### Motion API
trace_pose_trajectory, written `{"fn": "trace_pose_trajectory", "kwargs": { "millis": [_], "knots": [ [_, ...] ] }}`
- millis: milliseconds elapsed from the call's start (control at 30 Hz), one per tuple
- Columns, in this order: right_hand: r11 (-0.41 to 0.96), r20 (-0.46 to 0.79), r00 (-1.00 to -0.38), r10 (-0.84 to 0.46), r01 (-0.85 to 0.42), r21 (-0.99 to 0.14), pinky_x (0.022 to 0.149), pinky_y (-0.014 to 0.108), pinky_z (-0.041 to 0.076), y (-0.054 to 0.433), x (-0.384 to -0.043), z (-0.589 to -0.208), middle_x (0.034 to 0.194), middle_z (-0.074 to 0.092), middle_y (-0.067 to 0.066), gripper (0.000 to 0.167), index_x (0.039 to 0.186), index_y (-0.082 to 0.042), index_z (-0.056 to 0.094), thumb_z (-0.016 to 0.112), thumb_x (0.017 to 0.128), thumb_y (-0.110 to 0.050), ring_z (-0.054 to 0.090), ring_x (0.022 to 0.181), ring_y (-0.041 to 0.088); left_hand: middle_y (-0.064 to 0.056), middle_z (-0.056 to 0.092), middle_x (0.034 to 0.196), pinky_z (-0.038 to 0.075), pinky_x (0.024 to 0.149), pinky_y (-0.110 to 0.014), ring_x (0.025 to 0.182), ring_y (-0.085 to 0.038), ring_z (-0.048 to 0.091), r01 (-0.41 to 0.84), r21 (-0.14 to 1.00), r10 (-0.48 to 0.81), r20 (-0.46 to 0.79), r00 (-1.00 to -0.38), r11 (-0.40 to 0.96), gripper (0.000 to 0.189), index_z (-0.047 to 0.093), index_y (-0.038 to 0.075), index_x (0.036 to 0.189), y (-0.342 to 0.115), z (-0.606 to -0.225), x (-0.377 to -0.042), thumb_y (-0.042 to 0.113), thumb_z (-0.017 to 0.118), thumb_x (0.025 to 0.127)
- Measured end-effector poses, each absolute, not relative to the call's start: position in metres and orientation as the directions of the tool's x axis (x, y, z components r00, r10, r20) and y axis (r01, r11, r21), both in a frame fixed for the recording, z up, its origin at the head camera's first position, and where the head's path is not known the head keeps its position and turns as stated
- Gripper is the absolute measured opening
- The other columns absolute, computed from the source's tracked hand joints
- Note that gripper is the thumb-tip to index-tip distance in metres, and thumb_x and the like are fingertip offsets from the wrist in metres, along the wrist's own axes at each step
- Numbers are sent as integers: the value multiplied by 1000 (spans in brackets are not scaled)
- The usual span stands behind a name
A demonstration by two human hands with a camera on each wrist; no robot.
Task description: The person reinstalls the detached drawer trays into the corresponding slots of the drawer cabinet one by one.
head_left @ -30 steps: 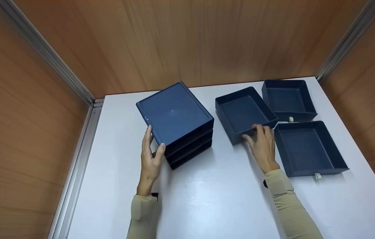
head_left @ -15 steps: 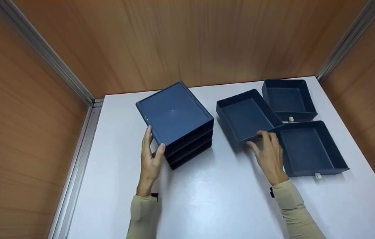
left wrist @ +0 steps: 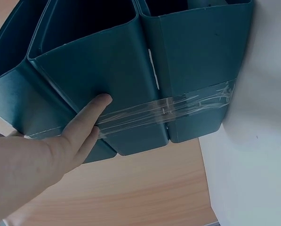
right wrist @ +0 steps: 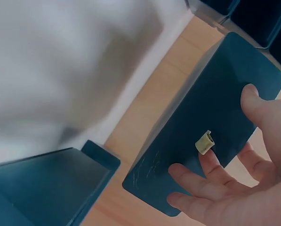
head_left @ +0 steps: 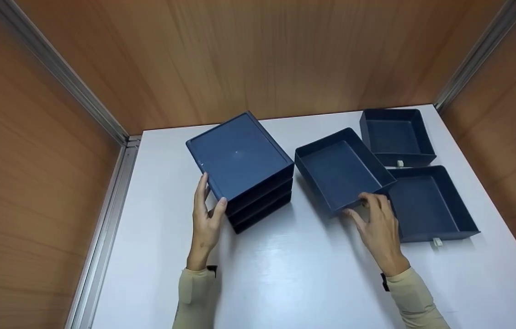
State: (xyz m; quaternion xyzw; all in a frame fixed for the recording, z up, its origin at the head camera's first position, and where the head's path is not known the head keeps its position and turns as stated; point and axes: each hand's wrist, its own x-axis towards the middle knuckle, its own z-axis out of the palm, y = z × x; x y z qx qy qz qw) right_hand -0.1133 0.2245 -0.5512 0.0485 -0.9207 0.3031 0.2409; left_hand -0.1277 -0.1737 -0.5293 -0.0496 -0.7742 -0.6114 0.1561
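My left hand (head_left: 205,226) rests at the front left corner of a dark blue drawer cabinet (head_left: 239,157), which has several stacked slots, no drawers in them. In the left wrist view its straight fingers lie along the cabinet side, near clear tape (left wrist: 187,106) around the units. My right hand (head_left: 382,230) grips the front of a dark blue drawer (head_left: 337,171), thumb and several fingertips on the front face (right wrist: 225,94). One finger touches the drawer's small pale pull tab (right wrist: 205,142). The drawer, bare inside, is tilted and raised, its left corner close beside the cabinet.
Two more dark blue drawers stand on the white table (head_left: 267,283) to the right: one at the back (head_left: 397,137), one in front of it (head_left: 431,205). Wood-grain panels (head_left: 285,59) with metal rails (head_left: 70,82) enclose the table's back and sides.
My right hand has lifted the drawer and drawn it toward me, its front now overlapping the front right drawer in view. My left hand and the cabinet have stayed put.
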Motion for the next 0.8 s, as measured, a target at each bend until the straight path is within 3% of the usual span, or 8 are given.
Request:
{"fn": "trace_pose_trajectory", "kwargs": {
  "millis": [367,567,800],
  "knots": [
    [817,502,-865,15,-278,-505,65,47,57,231,-82,-541,112,64,17,51,122,-1,68,94,78,-3,68,93,29,-14,18,178,41,110,-78,160,-48,25,265,933,-115,299,-947,243,74,23,17,172,-173,-528,-127,19,58,106],
    [815,509,-861,-2,-296,-497,65,47,58,232,-70,-537,110,64,15,54,119,-2,68,97,73,0,69,93,27,-13,17,178,40,111,-79,160,-47,24,263,934,-106,295,-950,244,75,23,18,172,-173,-528,-127,20,58,106],
    [818,521,-854,0,-300,-491,70,23,51,234,-59,-528,110,64,14,55,118,-1,69,98,71,0,68,92,24,-13,17,178,40,110,-79,160,-47,24,253,936,-111,286,-952,244,75,23,18,172,-174,-527,-127,21,58,106]
  ]
}}
